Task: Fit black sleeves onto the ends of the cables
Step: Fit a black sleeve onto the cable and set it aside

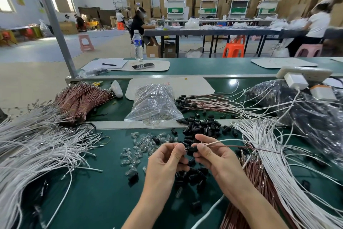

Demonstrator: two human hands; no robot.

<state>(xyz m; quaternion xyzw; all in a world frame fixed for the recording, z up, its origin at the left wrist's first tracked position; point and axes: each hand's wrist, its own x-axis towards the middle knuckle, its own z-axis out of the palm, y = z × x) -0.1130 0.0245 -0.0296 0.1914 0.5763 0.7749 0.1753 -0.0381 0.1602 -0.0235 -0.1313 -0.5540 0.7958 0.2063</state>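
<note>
Both hands meet over the green bench. My right hand [209, 156] pinches a black sleeve [191, 150], with a white cable [222, 141] and a brown cable [246, 147] running from it to the right. My left hand [167, 158] pinches the cable tips sticking out of the sleeve's left end. Loose black sleeves [202, 128] lie heaped just beyond the hands, and more black sleeves [189, 175] lie under them. Clear plastic caps [135, 152] are scattered to the left.
White cables [37, 150] fan across the left, more white cables [278, 163] and brown ones [246, 173] on the right. A brown bundle [78, 98], a clear bag [154, 102] and sleeved cables [204, 102] lie further back. A dark bag [306, 106] sits far right.
</note>
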